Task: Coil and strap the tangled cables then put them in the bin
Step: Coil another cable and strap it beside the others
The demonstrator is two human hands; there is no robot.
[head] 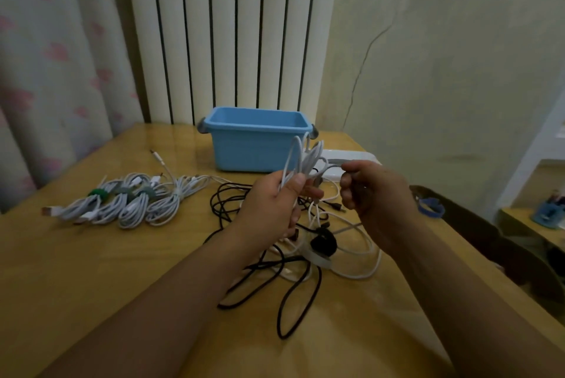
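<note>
My left hand (276,203) grips a bunch of white cable loops (301,157) that stand up above its fingers. My right hand (371,191) pinches the same white cable a little to the right, above the table. Under both hands lies a tangle of black and white cables (293,267) with a black strap roll (323,241) in it. Several coiled and strapped white cables (122,201) lie in a row at the left. The blue bin (253,139) stands behind, its inside showing nothing from here.
A white power strip (351,157) lies to the right of the bin. The wooden table (91,270) ends at the right beside a dark chair (504,243). A radiator (226,32) and a curtain (55,71) stand behind the table.
</note>
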